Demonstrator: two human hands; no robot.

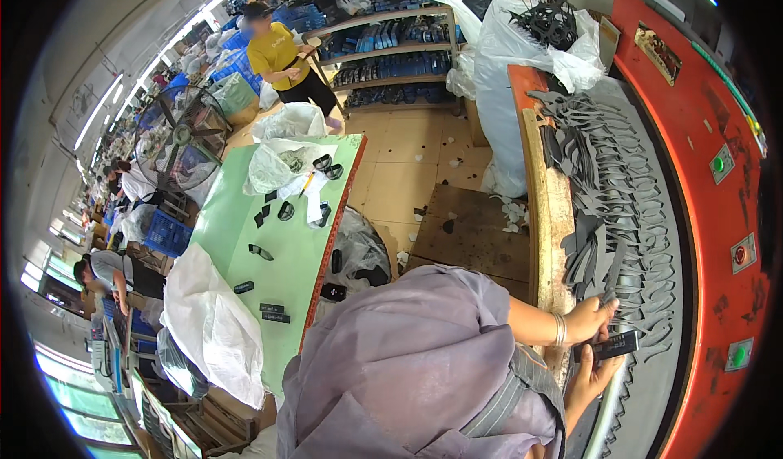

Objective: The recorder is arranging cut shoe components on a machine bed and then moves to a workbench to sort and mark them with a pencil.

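Note:
At the right, above a grey machine bed (665, 361), my right hand (589, 380) has its fingers closed round a black rectangular block (616, 346) with light markings. Just beyond it is my left hand (583, 322), with bracelets at the wrist. Its fingers are bent together close to the block and to some dark grey pieces; what they pinch is hidden. Rows of thin, curved grey cut-out pieces (644, 239) lie along the bed. Beside them, flat dark grey pieces (589, 255) are piled by a worn wooden edge (555, 239).
A red machine panel (710, 133) with buttons borders the bed. Behind me, a green table (285, 292) carries small black pieces and plastic bags. A fan (181, 134), loaded shelves (391, 43) and a person in a yellow shirt (277, 51) are farther off. Scraps litter the floor.

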